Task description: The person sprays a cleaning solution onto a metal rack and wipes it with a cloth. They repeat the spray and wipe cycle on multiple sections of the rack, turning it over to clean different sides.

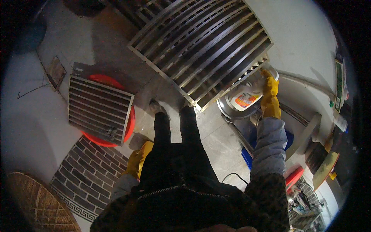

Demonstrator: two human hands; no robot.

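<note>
At the right, my right hand [270, 84] wears a yellow rubber glove and grips the top of a white plastic jug [245, 99] with an orange label, just above a round metal pot [227, 109]. My left hand [134, 163], also in a yellow glove, hangs low beside my left thigh against a yellow object [147, 147]; whether it holds that object is unclear. Beside the jug lies a large slatted metal grille [203, 49]. A smaller slatted metal filter [100, 107] rests across a red plastic basin [132, 123] at the left, with a dark scrubber-like wad on its lower corner.
A brick-patterned mat [87, 174] lies at lower left, near a woven basket [40, 206]. Blue items [246, 158] stand below the pot. A dark cord [234, 174] curves over the floor at my right. A stool-like round-topped object [326, 171] stands farther right.
</note>
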